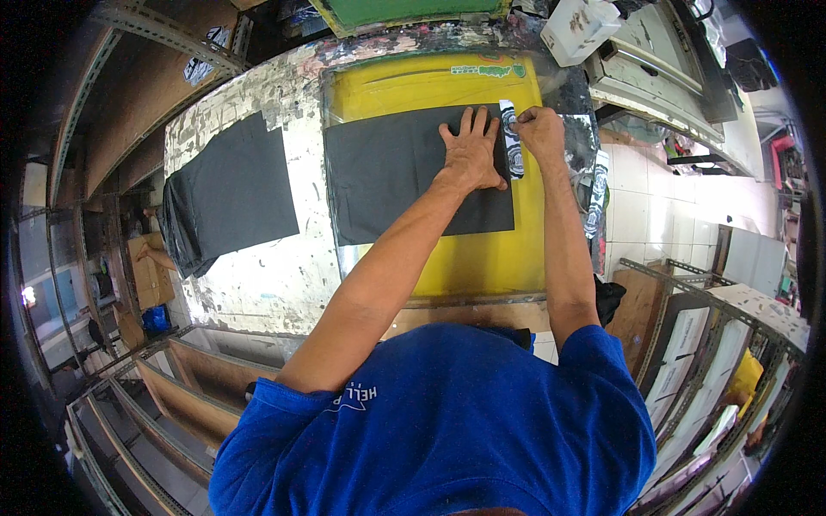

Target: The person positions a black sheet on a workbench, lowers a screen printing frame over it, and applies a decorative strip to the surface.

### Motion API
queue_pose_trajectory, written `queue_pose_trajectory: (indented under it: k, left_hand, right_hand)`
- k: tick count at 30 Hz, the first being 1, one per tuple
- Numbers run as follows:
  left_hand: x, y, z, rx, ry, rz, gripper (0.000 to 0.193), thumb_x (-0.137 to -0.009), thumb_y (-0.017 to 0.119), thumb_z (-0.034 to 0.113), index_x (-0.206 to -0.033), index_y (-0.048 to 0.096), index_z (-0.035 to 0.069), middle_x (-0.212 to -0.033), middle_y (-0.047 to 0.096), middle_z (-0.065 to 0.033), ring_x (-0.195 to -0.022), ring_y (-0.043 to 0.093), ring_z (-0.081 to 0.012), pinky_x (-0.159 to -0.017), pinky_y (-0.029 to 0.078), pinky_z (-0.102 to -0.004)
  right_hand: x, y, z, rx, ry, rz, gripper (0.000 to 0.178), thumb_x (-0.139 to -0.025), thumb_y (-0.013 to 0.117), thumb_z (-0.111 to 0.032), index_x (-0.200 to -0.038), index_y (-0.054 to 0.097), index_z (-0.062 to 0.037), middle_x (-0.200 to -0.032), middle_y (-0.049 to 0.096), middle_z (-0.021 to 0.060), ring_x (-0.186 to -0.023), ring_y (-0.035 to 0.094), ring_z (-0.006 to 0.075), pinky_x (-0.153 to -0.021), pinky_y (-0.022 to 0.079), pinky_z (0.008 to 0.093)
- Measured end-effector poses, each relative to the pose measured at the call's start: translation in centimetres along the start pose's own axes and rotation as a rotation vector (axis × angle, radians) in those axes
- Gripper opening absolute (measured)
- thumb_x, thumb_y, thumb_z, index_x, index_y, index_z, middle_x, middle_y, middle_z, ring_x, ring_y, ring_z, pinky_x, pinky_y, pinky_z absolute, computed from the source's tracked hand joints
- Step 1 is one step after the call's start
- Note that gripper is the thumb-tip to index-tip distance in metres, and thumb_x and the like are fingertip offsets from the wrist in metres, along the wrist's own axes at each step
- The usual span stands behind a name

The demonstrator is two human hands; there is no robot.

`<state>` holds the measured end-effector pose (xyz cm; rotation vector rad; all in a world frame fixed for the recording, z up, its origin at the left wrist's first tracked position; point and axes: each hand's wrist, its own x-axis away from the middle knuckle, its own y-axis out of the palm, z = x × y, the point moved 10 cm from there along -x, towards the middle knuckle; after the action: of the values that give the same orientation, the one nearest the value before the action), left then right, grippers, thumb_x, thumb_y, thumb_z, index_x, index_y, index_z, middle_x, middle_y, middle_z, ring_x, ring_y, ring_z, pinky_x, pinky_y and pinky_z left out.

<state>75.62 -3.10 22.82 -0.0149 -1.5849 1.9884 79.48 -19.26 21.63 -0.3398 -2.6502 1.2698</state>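
My left hand (pixel 470 153) lies with fingers spread on a black fabric-like sheet (pixel 387 185), close to its right edge. That sheet is spread over a yellow panel (pixel 447 267) on the worktable. Along the sheet's upper right edge runs a narrow strip with a black-and-white printed pattern (pixel 515 159). My right hand (pixel 540 136) is closed at the strip's right side, its thumb and fingertips pinched together there. Whether they grip the strip's edge is too small to make out. A similar patterned strip (pixel 596 196) lies farther right, near the table's edge.
A second black sheet pile (pixel 232 193) lies on the paint-stained worktable (pixel 301 292), folded at its left end. Beyond the panel sits a green frame (pixel 404 13); a white plastic container (pixel 578 33) stands upper right. Metal-framed shelving (pixel 185 391) flanks me. Another person's limb (pixel 157 255) shows far left.
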Motion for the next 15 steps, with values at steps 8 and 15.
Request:
queue_pose_trajectory:
  k: [8, 15]
  left_hand:
    - [0.0, 0.0, 0.0, -0.004, 0.006, 0.018, 0.135, -0.051, 0.095, 0.060, -0.161, 0.033, 0.012, -0.169, 0.021, -0.0134, -0.157, 0.015, -0.0325, -0.110, 0.025, -0.0691]
    - [0.1, -0.2, 0.1, 0.008, 0.008, 0.027, 0.134, -0.051, 0.095, 0.058, -0.161, 0.034, 0.011, -0.169, 0.021, -0.0133, -0.157, 0.016, -0.0322, -0.110, 0.026, -0.0693]
  right_hand:
    - [0.3, -0.4, -0.8, 0.093, -0.013, 0.024, 0.028, -0.067, 0.090, -0.022, -0.085, 0.078, -0.0050, -0.082, 0.075, 0.0165, -0.080, 0.074, 0.0331, -0.074, 0.057, 0.0413]
    - [-0.4, -0.6, 0.0, 0.059, 0.002, 0.019, 0.033, -0.069, 0.090, -0.032, -0.086, 0.078, -0.0064, -0.084, 0.075, 0.0177, -0.083, 0.074, 0.0359, -0.076, 0.058, 0.0442]
